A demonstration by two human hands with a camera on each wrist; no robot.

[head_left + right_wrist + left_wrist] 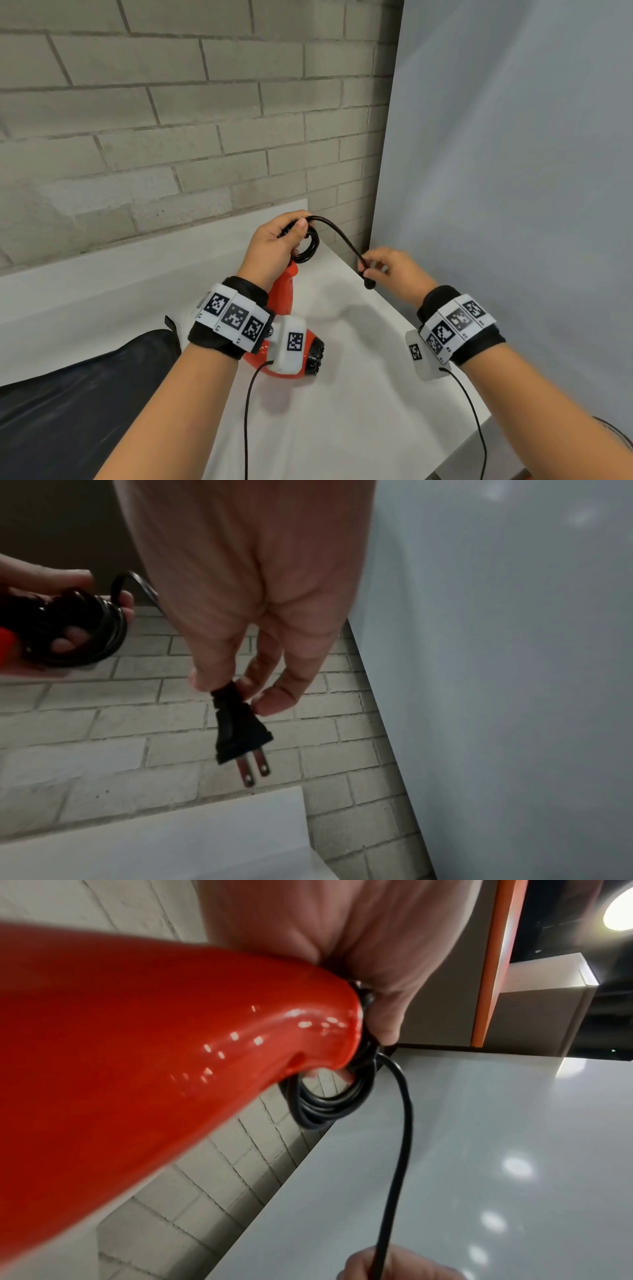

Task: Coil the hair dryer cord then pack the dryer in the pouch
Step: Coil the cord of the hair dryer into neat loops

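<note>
A glossy red hair dryer [282, 301] with a black nozzle [314, 356] is held over the white table [359, 377]. My left hand [277, 240] grips the end of its handle [171, 1042] together with several loops of black cord [308, 245]. The coil [325, 1104] hangs beside the fingers. A free length of cord [339, 233] arcs right to my right hand [383, 263], which pinches it just above the two-pin plug [240, 734]. The dark pouch [85, 394] lies at the lower left.
A pale brick wall [171, 120] stands behind the table. A grey-white panel [513, 171] closes off the right side past the table edge. Thin black sensor cables [246, 421] hang from both wristbands.
</note>
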